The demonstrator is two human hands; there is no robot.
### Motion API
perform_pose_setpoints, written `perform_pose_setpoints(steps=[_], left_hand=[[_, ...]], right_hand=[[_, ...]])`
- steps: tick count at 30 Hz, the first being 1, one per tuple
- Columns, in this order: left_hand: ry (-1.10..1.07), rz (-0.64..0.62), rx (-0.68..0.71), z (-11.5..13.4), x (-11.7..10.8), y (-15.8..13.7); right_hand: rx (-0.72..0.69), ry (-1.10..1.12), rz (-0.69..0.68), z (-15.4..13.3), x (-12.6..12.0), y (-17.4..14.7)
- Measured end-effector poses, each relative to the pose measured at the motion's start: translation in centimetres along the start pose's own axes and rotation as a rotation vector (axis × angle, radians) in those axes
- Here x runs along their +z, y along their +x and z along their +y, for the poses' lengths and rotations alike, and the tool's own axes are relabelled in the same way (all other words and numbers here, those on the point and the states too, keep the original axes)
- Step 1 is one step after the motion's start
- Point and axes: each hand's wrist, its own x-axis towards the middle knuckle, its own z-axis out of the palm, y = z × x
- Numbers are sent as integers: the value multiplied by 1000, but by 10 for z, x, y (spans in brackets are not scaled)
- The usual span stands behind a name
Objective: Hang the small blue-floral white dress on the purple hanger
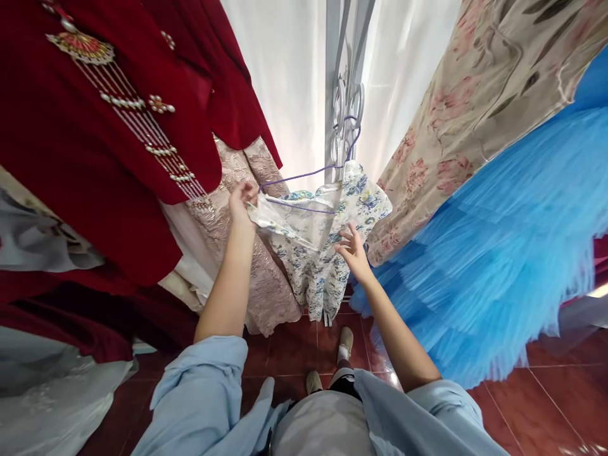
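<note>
My left hand (pixel 241 201) is raised and pinches the shoulder edge of a small floral dress (pixel 317 244), white with blue flowers, right where one end of a purple hanger (pixel 304 174) pokes out of the fabric. My right hand (pixel 352 248) is spread, fingers apart, its fingertips at the front of the same dress, just under the far sleeve (whether they press the cloth or only brush it I cannot tell). The dress hangs on the hanger, whose hook catches on a grey metal scroll rack (pixel 346 95) in front of a white curtain (pixel 285 69), and its hem drops to just above the red tiled floor (pixel 294 354).

To my left hangs a dark red garment (pixel 109 139) with beaded strands and pearl ornaments, and behind my left forearm a pink brocade dress (pixel 266 272) falls close beside the floral one. To my right, a beige cloth with pink flowers (pixel 475 107) hangs over a bright blue tulle skirt (pixel 498 253), whose ruffles come close to my right wrist. Below, my light blue sleeves (pixel 204 386) are rolled up, and my shoes (pixel 332 361) stand on the tiles.
</note>
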Motion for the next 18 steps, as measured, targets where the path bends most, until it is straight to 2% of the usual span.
perform_pose_setpoints(steps=[3,5,7,9,12,16,18], left_hand=[[9,22,-66,-47,-4,-30],[100,-47,-79,-81,-3,-57],[307,-197,2,-111,0,-87],[593,-423,81,-133,2,-112],[914,-700,112,-150,0,-135],[1011,-768,59,-156,-15,-142],[1005,-830,-37,-157,-27,-146]], right_hand=[[9,-26,-119,1,16,-17],[-13,-55,-200,1,32,-32],[-12,-66,-293,-1,45,-45],[54,-55,-425,-3,53,-55],[149,-47,-530,-7,49,-65],[170,-99,-466,-17,25,-73],[199,-162,-445,-25,10,-76]])
